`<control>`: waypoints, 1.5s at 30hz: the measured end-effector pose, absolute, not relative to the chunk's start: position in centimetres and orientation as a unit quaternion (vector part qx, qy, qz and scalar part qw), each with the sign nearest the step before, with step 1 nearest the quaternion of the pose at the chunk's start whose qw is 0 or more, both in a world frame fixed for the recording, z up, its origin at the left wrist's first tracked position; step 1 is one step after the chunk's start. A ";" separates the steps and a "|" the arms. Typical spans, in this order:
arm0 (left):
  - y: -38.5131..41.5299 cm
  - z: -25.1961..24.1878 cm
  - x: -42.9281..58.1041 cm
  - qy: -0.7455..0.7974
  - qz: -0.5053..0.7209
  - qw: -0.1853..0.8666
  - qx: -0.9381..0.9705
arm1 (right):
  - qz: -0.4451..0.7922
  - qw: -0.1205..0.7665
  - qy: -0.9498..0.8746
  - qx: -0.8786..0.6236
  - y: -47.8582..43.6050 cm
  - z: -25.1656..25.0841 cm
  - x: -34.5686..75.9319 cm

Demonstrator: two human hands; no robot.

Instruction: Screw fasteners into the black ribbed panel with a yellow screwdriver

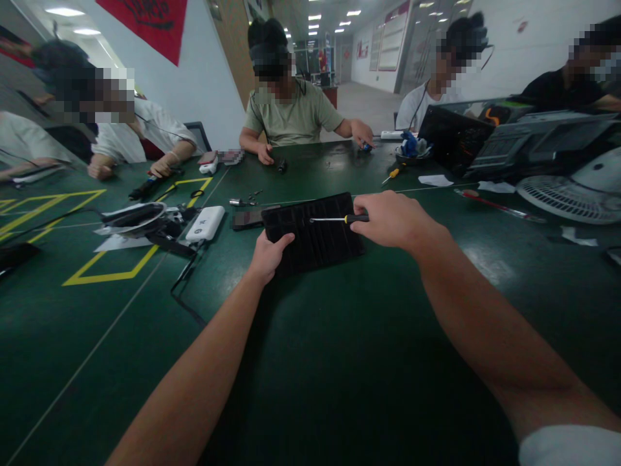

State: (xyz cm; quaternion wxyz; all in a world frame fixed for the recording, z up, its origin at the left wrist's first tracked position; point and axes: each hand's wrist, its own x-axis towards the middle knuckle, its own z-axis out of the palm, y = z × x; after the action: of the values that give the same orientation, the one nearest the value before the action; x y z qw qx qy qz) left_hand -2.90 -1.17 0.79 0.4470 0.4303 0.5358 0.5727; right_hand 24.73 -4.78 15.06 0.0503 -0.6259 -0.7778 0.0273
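My left hand (268, 257) grips the left edge of a flat black panel (334, 249) with ribs and recesses, its thumb lying on the face. The panel is tilted up over the green table. In my right hand (395, 219) is a screwdriver (332, 220) with a black and yellow handle, its metal shaft pointing left across the panel. The tip is over the panel's ribbed middle; whether it touches, I cannot tell. Just beyond the panel's left end lie a dark flat object (248, 220) and a few small metal parts (237, 202).
A white power bank (206, 223) and a head strap with cables (140, 217) lie to the left. Right of me are a white fan (577, 188), a computer case (538, 142), a yellow screwdriver (394, 173) and paper scraps (435, 180). Several people sit around the table (339, 362).
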 end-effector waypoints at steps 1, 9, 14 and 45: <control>-1.2 0.8 -2.9 0.537 0.572 0.448 0.430 | 0.029 0.050 -0.777 -0.627 -4.8 15.1 24.8; -1.1 0.8 -3.0 0.539 0.572 0.449 0.426 | 0.026 0.047 -0.774 -0.631 -4.7 15.4 24.8; -1.2 0.8 -2.9 0.541 0.569 0.445 0.431 | 0.032 0.046 -0.773 -0.632 -4.7 15.3 24.8; -1.2 0.8 -2.9 0.539 0.571 0.446 0.430 | 0.034 0.017 -0.766 -0.642 -4.6 15.2 24.5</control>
State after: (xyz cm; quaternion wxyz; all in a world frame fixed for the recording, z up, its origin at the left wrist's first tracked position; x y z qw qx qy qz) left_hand -2.90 -1.24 0.79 0.4459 0.4301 0.5390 0.5707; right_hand 24.46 -4.62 15.24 0.0169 -0.6418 -0.7660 0.0340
